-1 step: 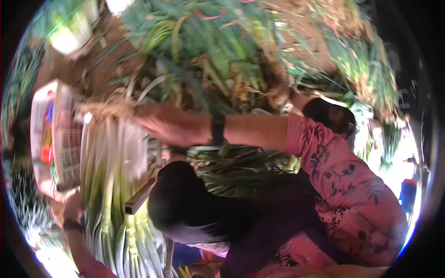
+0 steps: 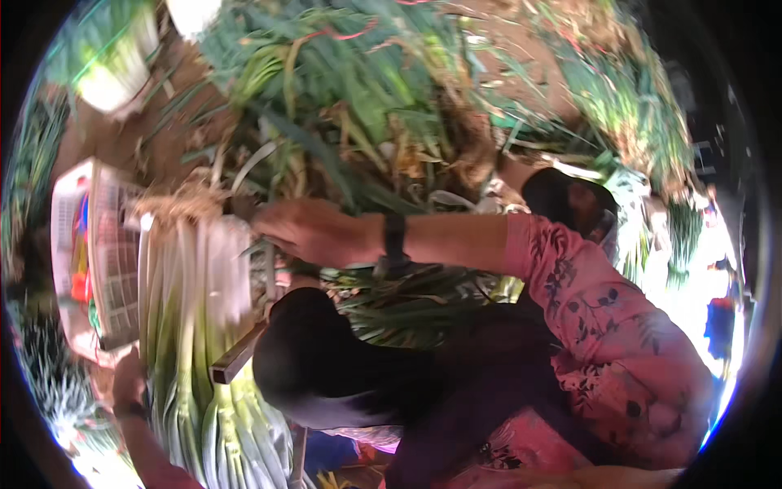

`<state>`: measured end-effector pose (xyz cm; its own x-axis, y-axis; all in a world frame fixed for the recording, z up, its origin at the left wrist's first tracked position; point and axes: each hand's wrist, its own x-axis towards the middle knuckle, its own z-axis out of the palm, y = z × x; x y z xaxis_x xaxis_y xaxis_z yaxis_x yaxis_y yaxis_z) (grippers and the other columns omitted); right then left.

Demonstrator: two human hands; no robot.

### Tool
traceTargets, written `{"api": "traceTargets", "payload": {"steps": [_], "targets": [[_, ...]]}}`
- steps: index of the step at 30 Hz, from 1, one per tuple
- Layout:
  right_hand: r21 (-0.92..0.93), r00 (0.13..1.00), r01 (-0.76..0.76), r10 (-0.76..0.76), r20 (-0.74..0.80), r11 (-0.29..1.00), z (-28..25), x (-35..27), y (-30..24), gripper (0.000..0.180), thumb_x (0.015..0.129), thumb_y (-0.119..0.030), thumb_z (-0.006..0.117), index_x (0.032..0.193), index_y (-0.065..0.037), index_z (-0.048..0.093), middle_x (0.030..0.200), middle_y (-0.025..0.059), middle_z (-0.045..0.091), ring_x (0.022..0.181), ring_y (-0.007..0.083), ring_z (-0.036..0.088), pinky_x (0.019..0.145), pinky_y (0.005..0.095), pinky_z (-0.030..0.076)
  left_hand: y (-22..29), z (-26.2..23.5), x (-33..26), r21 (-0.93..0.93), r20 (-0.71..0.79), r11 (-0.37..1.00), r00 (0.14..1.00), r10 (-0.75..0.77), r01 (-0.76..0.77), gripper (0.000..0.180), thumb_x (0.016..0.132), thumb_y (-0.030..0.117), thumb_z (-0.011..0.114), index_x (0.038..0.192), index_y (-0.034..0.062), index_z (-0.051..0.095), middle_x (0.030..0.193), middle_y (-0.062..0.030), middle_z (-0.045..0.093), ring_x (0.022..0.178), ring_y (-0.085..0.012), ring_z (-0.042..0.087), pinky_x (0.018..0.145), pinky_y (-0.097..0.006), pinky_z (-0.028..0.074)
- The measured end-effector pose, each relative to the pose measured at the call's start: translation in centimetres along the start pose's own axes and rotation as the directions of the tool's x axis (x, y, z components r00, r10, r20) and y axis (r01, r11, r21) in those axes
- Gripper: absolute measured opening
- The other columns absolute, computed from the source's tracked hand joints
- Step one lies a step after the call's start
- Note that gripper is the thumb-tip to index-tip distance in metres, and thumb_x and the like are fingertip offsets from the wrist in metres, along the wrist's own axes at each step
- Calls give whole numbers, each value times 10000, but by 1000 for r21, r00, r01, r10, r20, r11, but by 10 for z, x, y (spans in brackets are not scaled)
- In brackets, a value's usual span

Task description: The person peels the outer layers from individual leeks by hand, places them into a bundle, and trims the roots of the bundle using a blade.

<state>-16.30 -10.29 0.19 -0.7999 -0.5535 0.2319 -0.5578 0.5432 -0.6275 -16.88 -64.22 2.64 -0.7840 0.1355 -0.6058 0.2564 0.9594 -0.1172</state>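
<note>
A thick bundle of leeks (image 2: 191, 326) lies at my left, its white stalks and brown roots at the far end and its green leaves toward me. My left hand (image 2: 129, 379) rests against the left side of the bundle, its fingers partly hidden there. My right hand (image 2: 305, 232) is just right of the bundle's white ends, apart from the roots, with its fingertips pointing left. Motion smears its fingers, and nothing can be made out in them. A dark bar end (image 2: 236, 354) sits between the bundle and my knee.
Beyond the bundle on the left stands a pale plastic crate (image 2: 114, 261) with colourful things beside its wall. A big heap of leafy leeks (image 2: 350, 106) covers the ground ahead. More leeks (image 2: 627, 106) lie at the far right. A tied bunch (image 2: 122, 73) is at the far left.
My right hand has moved right and slightly nearer, away from the root end of the bundle. My left hand stays beside the leeks. The whole view has shifted a little.
</note>
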Motion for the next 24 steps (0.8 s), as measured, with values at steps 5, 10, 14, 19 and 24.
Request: {"api": "traceTargets", "payload": {"steps": [5,10,14,19,24], "targets": [[205,943,-320,332,-26,925,-16,-181,21,222,857,-88,576,1068,-18,583,1025,162,604,970,356,589,819,439,474,-13,-11,-25,-107,-265,966,943,201,-236,384,926,296,564,1196,23,566,1114,-214,604,976,-381,578,837,-447,471],[233,873,-422,462,-158,876,-26,-255,65,183,857,-82,585,1027,-16,602,965,166,628,922,367,598,780,441,479,290,-183,-60,-527,-281,787,940,194,-320,389,971,228,512,1290,6,523,1221,-138,596,1132,-221,568,988,-336,435],[208,818,-443,488,-305,872,-28,-274,108,139,853,-71,598,972,0,612,897,182,638,829,380,608,714,445,483,437,-201,-64,-699,-551,391,800,238,-598,337,973,140,521,1262,-33,526,1209,-139,600,1118,-190,567,982,-298,422],[321,646,-530,619,-447,785,-52,-283,164,145,883,-88,596,1000,-3,613,926,173,626,861,346,606,736,422,482,535,-210,-59,-788,-518,156,778,355,-596,355,964,160,547,1261,-34,530,1200,-158,603,1091,-243,588,965,-343,448],[232,582,-663,685,-439,712,-73,-270,208,144,854,-78,612,962,17,611,874,211,633,781,371,608,690,434,487,553,-194,-4,-794,-505,212,812,293,-570,432,1001,291,475,1235,-69,522,1139,-192,616,1064,-257,610,923,-360,490]]}}
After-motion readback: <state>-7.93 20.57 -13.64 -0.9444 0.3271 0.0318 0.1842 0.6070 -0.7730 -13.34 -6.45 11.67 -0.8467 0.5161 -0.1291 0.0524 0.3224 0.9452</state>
